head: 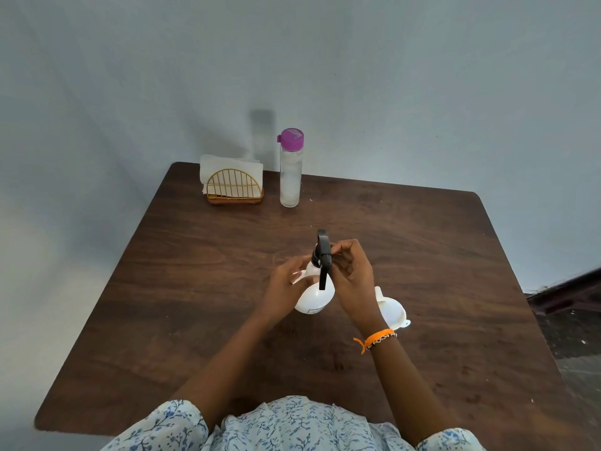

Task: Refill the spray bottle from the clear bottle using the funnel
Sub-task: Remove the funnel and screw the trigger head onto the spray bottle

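A white spray bottle (314,296) with a black trigger head (324,255) stands upright in the middle of the brown table (201,314). My left hand (287,283) wraps around the bottle's white body from the left. My right hand (353,275) grips the black head from the right, fingers at its top. A white funnel (392,309) lies on the table just right of the bottle, partly hidden behind my right wrist. The clear bottle (290,172) with a purple cap stands upright at the table's far edge, apart from both hands.
A gold wire napkin holder (234,187) with white napkins sits at the far edge, left of the clear bottle. A pale wall rises behind the table. Dark floor shows past the table's right edge.
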### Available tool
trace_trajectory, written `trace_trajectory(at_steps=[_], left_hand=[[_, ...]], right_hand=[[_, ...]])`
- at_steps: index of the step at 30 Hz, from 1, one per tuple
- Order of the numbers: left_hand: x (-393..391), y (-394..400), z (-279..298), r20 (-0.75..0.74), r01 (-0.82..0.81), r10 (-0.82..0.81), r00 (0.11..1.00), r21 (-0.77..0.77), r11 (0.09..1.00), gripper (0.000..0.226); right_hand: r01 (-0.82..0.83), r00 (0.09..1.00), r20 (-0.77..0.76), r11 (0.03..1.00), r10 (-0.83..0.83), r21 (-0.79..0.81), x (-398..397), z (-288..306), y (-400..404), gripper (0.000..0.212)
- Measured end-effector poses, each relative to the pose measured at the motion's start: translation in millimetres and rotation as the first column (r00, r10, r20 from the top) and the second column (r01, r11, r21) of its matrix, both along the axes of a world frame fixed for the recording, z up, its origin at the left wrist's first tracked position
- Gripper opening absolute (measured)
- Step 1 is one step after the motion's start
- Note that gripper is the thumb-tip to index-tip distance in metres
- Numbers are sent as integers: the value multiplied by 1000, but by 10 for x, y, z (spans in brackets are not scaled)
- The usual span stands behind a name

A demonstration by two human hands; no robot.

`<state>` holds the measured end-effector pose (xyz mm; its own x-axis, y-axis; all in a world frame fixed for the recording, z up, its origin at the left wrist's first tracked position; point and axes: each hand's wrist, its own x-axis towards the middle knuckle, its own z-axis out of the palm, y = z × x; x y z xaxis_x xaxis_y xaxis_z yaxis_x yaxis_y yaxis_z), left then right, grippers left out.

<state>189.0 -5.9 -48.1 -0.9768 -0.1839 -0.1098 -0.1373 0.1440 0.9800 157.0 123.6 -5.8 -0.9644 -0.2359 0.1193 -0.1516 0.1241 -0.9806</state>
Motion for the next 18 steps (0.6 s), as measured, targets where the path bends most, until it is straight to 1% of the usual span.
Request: trace_trajectory(at_steps=[2, 4, 5, 7, 10, 12, 15, 18], left_hand=[[6, -4, 1, -11, 3, -3, 1000, -1, 1000, 28], [12, 3, 10, -14, 0, 0, 1000, -1, 1000, 29], [13, 7, 12, -13, -2, 2, 1000, 3, 1000, 30], [13, 14, 21, -10, -1, 1, 1000, 9, 1000, 30], [14, 17, 30, -10, 3, -3, 1000, 6, 1000, 28], [8, 8, 20, 1, -9, 9, 1000, -6, 1000, 29], [-7, 3, 33, 16, -6, 6, 1000, -29, 1000, 31], [9, 20, 48, 14, -8, 8, 1000, -24, 1000, 30]], right_hand=[[-30, 999, -20, 999, 31, 20, 28, -41, 9, 21], [-54, 998, -22, 998, 54, 34, 66, -105, 13, 21], [-56, 998, -16, 998, 57, 30, 74, -133, 13, 23], [-52, 999, -4, 998, 52, 36, 71, -147, 1, 17], [-27, 999, 19, 997, 25, 71, 41, -175, -12, 22], [-33, 999, 4, 997, 33, 72, 49, -203, -15, 15], [-49, 999, -6, 996, 49, 71, 67, -223, -2, 18], [-33, 999, 26, 998, 32, 60, 51, -236, 21, 20]])
